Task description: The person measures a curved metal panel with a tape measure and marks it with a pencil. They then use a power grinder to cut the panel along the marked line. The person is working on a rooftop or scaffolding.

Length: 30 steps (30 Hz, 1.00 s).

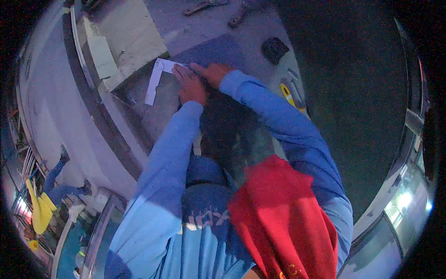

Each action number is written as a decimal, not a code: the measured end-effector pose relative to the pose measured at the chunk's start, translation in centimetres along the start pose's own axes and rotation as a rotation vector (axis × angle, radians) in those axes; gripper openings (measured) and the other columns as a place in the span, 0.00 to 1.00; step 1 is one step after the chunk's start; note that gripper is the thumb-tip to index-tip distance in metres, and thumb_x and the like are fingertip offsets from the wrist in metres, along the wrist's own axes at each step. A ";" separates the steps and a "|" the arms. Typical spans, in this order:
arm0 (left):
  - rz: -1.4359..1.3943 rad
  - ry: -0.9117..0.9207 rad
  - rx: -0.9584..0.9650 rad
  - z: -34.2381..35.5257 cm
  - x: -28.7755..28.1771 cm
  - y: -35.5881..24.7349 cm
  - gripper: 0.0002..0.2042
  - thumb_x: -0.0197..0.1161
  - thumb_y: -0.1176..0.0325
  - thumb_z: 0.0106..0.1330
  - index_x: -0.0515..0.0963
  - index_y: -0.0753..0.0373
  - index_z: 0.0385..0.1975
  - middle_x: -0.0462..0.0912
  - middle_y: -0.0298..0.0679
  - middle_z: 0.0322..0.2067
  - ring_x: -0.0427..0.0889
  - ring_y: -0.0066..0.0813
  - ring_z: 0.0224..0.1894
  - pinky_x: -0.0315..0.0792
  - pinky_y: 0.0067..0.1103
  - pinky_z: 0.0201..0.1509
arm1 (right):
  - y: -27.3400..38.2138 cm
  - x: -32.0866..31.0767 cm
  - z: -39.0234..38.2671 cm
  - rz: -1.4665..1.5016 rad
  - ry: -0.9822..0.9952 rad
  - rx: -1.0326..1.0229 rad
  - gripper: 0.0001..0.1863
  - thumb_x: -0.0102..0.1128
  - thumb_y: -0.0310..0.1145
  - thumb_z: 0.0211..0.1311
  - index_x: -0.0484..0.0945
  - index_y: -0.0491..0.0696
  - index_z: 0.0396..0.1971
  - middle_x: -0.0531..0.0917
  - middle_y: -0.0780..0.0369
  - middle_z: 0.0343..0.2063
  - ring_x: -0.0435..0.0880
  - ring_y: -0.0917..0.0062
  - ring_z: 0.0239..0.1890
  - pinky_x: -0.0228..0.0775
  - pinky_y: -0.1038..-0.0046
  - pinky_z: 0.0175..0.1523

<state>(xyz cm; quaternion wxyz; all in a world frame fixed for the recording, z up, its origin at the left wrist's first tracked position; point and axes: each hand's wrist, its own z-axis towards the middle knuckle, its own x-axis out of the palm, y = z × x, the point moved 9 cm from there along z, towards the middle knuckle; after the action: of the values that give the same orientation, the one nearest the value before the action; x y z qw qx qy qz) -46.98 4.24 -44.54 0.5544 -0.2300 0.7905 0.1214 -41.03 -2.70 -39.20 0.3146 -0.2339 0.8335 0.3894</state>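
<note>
A white L-shaped strip (152,88) lies on a dark flat sheet (220,46) on the work surface; its shape is like a small square. My left hand (191,87) rests on the short arm of the strip, fingers stretched out over it. Beside it my right hand (215,74) reaches in from the right, its fingertips close to the end of that arm. The fingers of this hand look bent together, and whatever they hold is too small and dim to make out.
A yellow and grey tool (288,95) and a black lump-like object (274,50) lie to the right. Dark hand tools (204,6) lie at the far edge. A pale card (102,56) lies at left. A person in a yellow top (42,211) is at lower left.
</note>
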 end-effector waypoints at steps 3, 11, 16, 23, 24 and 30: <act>0.177 -0.281 0.049 0.2 -1.6 -1.0 0.50 0.62 0.39 0.54 0.51 0.75 0.65 0.45 0.63 0.67 0.39 0.56 0.72 0.64 0.35 0.65 | -0.9 0.2 0.4 0.010 0.007 0.039 0.33 0.44 0.33 0.65 0.50 0.70 0.68 0.79 0.47 0.43 0.81 0.50 0.43 0.73 0.53 0.49; -0.105 0.067 -0.019 -0.6 -4.0 -1.4 0.52 0.64 0.38 0.51 0.52 0.77 0.64 0.43 0.63 0.67 0.38 0.55 0.72 0.59 0.35 0.68 | -8.5 2.8 -14.7 -0.063 0.178 0.153 0.39 0.44 0.25 0.60 0.46 0.70 0.69 0.80 0.47 0.38 0.83 0.52 0.36 0.76 0.55 0.41; -0.177 0.030 -0.028 -0.5 -3.0 -1.1 0.50 0.62 0.40 0.55 0.52 0.77 0.64 0.43 0.63 0.67 0.37 0.57 0.72 0.57 0.37 0.69 | -4.0 1.6 -5.5 -0.089 0.078 0.082 0.36 0.46 0.30 0.64 0.46 0.68 0.69 0.80 0.47 0.41 0.82 0.54 0.40 0.75 0.57 0.45; 0.052 -0.108 -0.003 0.8 -1.4 -1.0 0.48 0.61 0.41 0.57 0.51 0.74 0.65 0.40 0.63 0.68 0.34 0.58 0.71 0.56 0.40 0.69 | -1.6 0.8 2.2 -0.030 -0.002 0.005 0.29 0.43 0.35 0.68 0.52 0.69 0.67 0.78 0.47 0.46 0.80 0.52 0.46 0.73 0.54 0.50; 0.049 -0.089 -0.017 0.8 -1.4 -1.1 0.48 0.62 0.41 0.56 0.51 0.74 0.65 0.39 0.62 0.68 0.34 0.58 0.72 0.55 0.40 0.69 | -2.8 1.5 0.4 -0.096 0.030 0.035 0.29 0.43 0.36 0.68 0.52 0.69 0.67 0.78 0.47 0.46 0.80 0.52 0.45 0.73 0.54 0.50; -0.145 0.075 -0.066 -0.1 -2.3 -0.8 0.49 0.65 0.43 0.55 0.51 0.74 0.65 0.39 0.59 0.69 0.34 0.54 0.72 0.56 0.38 0.69 | -13.5 2.1 -21.2 0.054 0.309 0.497 0.38 0.44 0.28 0.63 0.41 0.68 0.70 0.80 0.52 0.30 0.83 0.60 0.36 0.75 0.58 0.43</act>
<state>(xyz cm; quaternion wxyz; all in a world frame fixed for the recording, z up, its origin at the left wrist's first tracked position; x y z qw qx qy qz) -46.01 4.02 -42.31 0.5240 -0.3090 0.7876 0.0980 -41.20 -27.76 -36.91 0.2210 -0.1842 0.9473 0.1411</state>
